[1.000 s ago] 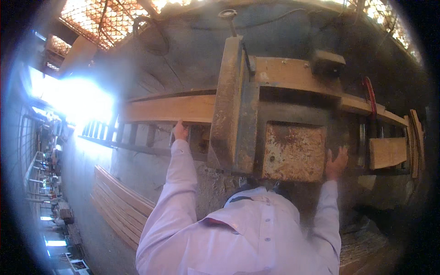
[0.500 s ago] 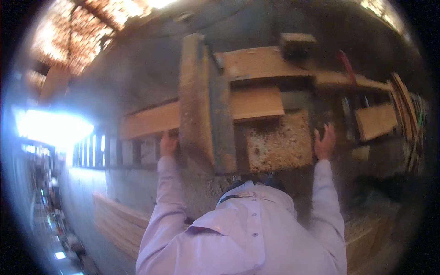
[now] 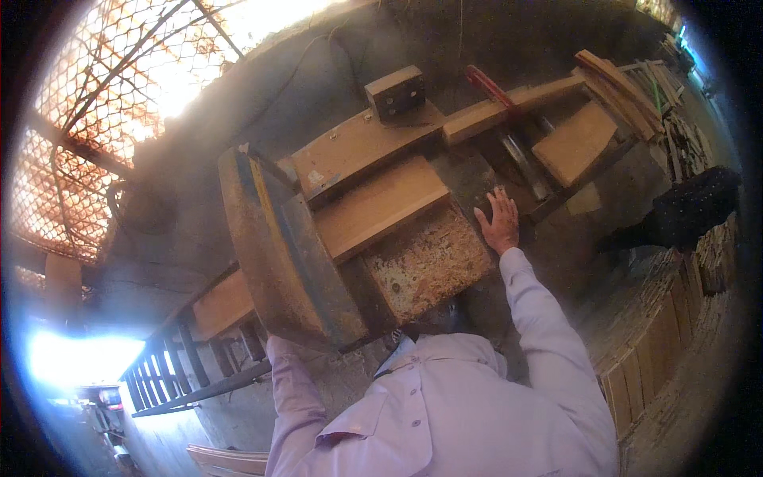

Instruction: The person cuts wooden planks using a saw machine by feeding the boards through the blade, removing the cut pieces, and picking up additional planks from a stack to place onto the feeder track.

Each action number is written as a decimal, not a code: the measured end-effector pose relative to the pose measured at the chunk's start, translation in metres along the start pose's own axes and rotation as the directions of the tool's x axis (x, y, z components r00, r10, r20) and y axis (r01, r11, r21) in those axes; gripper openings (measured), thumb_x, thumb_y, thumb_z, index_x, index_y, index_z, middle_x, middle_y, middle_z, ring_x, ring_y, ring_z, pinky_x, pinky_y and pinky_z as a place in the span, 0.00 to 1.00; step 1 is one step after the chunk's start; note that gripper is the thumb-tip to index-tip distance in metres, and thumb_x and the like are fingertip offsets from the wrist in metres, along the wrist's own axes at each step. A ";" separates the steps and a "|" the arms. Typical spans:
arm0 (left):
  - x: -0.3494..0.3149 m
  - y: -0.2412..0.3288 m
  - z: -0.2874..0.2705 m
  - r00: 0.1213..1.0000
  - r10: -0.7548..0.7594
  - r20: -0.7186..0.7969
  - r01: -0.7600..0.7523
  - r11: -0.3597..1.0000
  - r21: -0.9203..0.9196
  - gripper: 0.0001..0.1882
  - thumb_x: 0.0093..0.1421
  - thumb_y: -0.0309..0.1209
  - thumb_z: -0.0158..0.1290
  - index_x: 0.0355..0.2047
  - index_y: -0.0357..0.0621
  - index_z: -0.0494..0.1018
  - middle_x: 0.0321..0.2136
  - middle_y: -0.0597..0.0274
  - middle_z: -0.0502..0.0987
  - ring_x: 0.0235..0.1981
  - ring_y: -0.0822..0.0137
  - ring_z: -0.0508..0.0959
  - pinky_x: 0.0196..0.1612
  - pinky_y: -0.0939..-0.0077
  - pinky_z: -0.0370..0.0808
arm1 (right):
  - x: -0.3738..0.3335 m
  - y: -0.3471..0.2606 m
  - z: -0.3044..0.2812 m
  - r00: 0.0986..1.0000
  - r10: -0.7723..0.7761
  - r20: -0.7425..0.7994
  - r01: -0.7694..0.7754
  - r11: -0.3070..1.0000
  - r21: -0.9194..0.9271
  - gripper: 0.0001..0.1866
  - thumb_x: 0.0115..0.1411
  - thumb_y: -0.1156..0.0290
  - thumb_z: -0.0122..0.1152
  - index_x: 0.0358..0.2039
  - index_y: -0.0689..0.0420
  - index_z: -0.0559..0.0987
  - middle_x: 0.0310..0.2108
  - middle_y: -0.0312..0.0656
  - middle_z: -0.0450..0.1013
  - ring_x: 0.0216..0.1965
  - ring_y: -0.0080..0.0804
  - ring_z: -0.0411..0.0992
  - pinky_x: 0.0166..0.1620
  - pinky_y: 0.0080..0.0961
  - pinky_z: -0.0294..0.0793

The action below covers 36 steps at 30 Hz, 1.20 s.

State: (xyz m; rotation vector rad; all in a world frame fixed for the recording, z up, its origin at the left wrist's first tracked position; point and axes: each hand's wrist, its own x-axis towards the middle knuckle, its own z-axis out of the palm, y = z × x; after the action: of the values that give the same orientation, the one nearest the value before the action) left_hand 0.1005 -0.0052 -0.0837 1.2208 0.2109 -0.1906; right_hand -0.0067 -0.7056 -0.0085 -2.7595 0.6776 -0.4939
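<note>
A long wooden board (image 3: pixel 389 205) lies across the machine table, passing behind a tall rusty machine housing (image 3: pixel 266 238) with a blue and yellow edge. Its left part shows again beyond the housing. My right hand (image 3: pixel 501 222) has its fingers spread and holds nothing. It hovers at or rests near the right edge of the sawdust-covered table plate (image 3: pixel 433 266); contact is unclear. The left forearm reaches up to the lower edge of the housing, which hides my left hand and its fingers. Behind the board runs a wooden fence (image 3: pixel 366 151).
A wooden block (image 3: pixel 395 91) stands on the fence. Farther right are a red bar (image 3: pixel 489 86), a metal roller (image 3: pixel 524 167) and a loose wood piece (image 3: pixel 576 143). Stacked boards (image 3: pixel 656 358) and a dark-clothed person (image 3: pixel 687 211) are at right. A slatted rack (image 3: pixel 171 358) extends left.
The view has swung, tilting the machine and shifting it left. My left hand, visible by the board before, is now hidden behind the housing. My right hand's fingers have spread.
</note>
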 end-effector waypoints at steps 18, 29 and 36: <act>0.012 0.018 0.000 0.993 0.054 -0.101 -0.018 0.942 0.335 0.24 0.66 0.39 0.51 0.53 0.29 0.67 0.37 0.54 0.80 0.39 0.57 0.79 0.43 0.61 0.75 | 0.075 -0.042 0.053 0.976 0.169 -0.135 -0.138 0.967 0.212 0.33 0.58 0.41 0.56 0.54 0.54 0.74 0.64 0.46 0.62 0.69 0.44 0.52 0.71 0.47 0.39; -0.036 -0.013 -0.029 0.969 0.038 -0.246 0.095 0.856 0.508 0.25 0.65 0.39 0.52 0.54 0.30 0.67 0.34 0.54 0.81 0.37 0.55 0.80 0.40 0.60 0.75 | 0.076 -0.028 0.053 0.977 0.134 -0.164 -0.107 0.981 0.165 0.30 0.57 0.48 0.60 0.53 0.57 0.74 0.62 0.50 0.64 0.67 0.49 0.55 0.70 0.49 0.44; 0.012 0.014 0.007 0.894 0.443 0.072 -0.101 0.043 0.994 0.31 0.57 0.38 0.60 0.58 0.36 0.66 0.25 0.50 0.79 0.29 0.48 0.80 0.31 0.56 0.73 | 0.085 -0.041 0.054 0.987 0.056 -0.153 -0.045 0.996 0.078 0.30 0.59 0.46 0.58 0.50 0.59 0.76 0.59 0.52 0.67 0.64 0.51 0.60 0.66 0.49 0.53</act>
State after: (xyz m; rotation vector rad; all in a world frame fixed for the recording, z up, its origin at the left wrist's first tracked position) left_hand 0.1162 -0.0076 -0.0723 2.7244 0.0159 0.2781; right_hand 0.1008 -0.7023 -0.0217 -2.6471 0.7464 -0.7131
